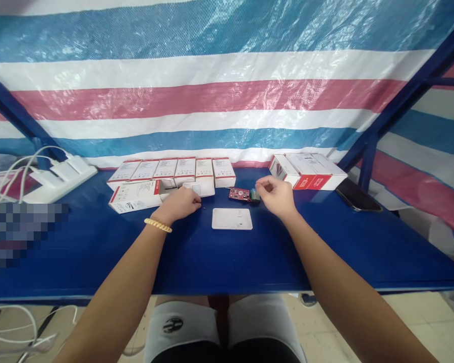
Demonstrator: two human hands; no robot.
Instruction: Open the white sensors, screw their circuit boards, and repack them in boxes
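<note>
A small red circuit board [239, 194] with a green terminal block [254, 195] at its right end is near the middle of the table. My right hand [277, 194] is closed, thumb and finger pinched at the terminal block end. My left hand [179, 204] is also closed, fingertips together close to the tabletop; whatever they hold is too small to name. Beside those fingertips is a tiny dark bit [204, 207]. A white plastic cover [232, 219] lies flat between my hands. Behind my left hand is a white housing [204, 188], next to an open carton [136, 195].
Several white-and-red boxes [166, 169] stand in a row at the back, more boxes [308, 171] at the back right. A black phone [358, 195] lies right of them. At left, a power strip [62, 177] carries plugs and white cables. Striped sheeting [227, 96] hangs behind the blue table [227, 267].
</note>
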